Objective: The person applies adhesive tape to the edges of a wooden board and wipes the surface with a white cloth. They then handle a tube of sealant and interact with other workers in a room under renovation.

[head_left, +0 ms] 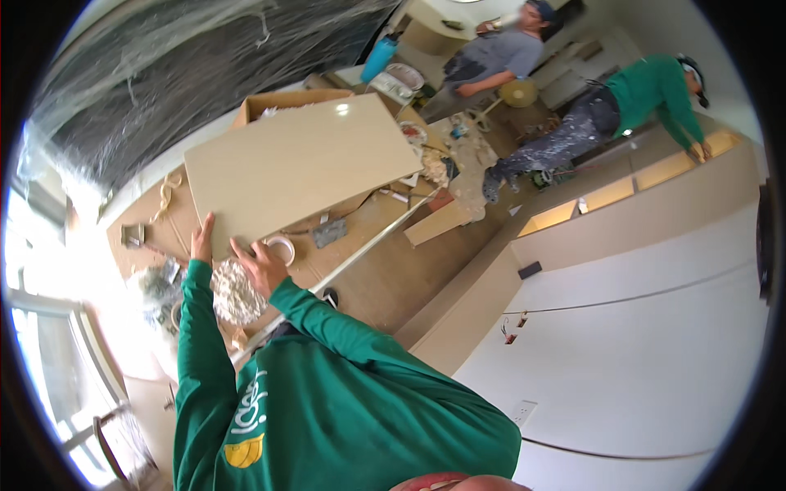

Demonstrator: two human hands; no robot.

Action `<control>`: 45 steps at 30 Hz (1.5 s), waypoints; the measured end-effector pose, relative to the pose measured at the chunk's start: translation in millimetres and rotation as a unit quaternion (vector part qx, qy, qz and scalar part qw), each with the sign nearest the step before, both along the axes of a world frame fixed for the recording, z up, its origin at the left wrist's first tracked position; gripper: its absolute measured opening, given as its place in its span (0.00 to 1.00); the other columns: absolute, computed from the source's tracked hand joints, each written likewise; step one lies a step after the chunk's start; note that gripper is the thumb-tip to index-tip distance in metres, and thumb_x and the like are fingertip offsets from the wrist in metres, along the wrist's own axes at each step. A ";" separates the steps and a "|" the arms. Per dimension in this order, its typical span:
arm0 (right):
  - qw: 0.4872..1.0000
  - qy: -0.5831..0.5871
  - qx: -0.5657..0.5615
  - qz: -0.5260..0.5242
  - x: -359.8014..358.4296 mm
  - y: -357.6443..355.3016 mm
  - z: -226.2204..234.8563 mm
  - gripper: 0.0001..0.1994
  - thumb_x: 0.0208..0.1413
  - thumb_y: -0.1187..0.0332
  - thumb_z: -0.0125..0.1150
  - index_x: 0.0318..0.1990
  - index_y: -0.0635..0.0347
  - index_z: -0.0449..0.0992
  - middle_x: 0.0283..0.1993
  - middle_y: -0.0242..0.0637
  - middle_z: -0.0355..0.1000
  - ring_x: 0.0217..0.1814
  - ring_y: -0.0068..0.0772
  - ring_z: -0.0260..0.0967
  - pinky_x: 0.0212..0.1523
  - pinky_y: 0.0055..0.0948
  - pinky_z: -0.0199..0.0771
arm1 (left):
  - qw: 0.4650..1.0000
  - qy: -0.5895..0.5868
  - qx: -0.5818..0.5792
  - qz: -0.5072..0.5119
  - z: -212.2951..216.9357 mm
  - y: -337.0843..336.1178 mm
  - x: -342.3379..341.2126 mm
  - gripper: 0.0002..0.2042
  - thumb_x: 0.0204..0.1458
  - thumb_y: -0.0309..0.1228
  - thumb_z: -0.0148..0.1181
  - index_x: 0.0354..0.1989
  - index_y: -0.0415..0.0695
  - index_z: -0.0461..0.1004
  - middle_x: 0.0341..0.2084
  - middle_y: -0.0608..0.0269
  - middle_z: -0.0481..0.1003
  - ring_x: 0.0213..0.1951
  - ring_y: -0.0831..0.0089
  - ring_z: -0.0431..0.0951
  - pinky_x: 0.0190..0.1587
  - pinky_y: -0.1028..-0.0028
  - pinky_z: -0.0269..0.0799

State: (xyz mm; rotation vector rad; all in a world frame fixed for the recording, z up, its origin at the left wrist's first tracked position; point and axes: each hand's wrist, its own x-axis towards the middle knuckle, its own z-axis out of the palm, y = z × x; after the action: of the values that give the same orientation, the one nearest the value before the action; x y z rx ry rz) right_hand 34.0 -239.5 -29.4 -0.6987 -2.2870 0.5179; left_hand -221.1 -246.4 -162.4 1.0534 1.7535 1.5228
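Fingers of the left hand (201,239) lay flat and close together against the near left edge of a large rectangular beige tile (301,168) with a glossy face, and the fingers of the right hand (260,263) were spread and curled around the same near edge, just to the right. Both green long sleeves (195,344) reached up from the lower part of the view. The tile was held raised and tilted over a brown cardboard-covered floor (385,270). Just beyond its near edge lay a white roll of tape (282,248) and a crumpled silver wad (236,293). An open cardboard box (282,100) sat behind the tile. Far right, a person in a green top (647,94) bent toward a low ledge, and a person in a grey shirt (495,53) sat farther back.
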 end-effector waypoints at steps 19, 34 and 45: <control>0.981 -0.045 0.042 -0.184 53.6 37.2 2.6 0.27 0.58 0.71 0.55 0.67 0.47 0.66 0.36 0.43 0.64 0.32 0.47 0.68 0.34 0.44 0.73 | 0.997 0.068 0.032 0.011 -11.7 38.8 8.2 0.20 0.63 0.41 0.50 0.58 0.41 0.67 0.27 0.43 0.72 0.29 0.50 0.73 0.37 0.57 0.72; 0.978 -0.057 -0.002 -0.202 50.2 29.0 -4.5 0.31 0.54 0.77 0.54 0.67 0.49 0.65 0.37 0.45 0.63 0.36 0.45 0.67 0.37 0.42 0.70 | 0.945 0.316 0.073 -0.028 -50.5 43.2 13.3 0.22 0.64 0.28 0.48 0.68 0.48 0.59 0.33 0.43 0.71 0.34 0.49 0.73 0.36 0.60 0.72; 0.978 -0.044 0.027 -0.200 41.5 22.9 -17.7 0.27 0.55 0.76 0.54 0.65 0.54 0.67 0.38 0.44 0.66 0.39 0.48 0.68 0.37 0.45 0.71 | 0.997 -0.039 -0.037 0.050 36.7 20.6 41.0 0.32 0.60 0.56 0.51 0.30 0.31 0.74 0.18 0.57 0.69 0.26 0.70 0.68 0.33 0.64 0.66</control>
State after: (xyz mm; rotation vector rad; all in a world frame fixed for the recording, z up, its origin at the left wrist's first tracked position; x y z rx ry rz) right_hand 75.5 -216.6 -47.1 -1.1382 -2.1495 0.2366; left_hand -180.2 -225.8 -125.8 0.8685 1.8183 1.5254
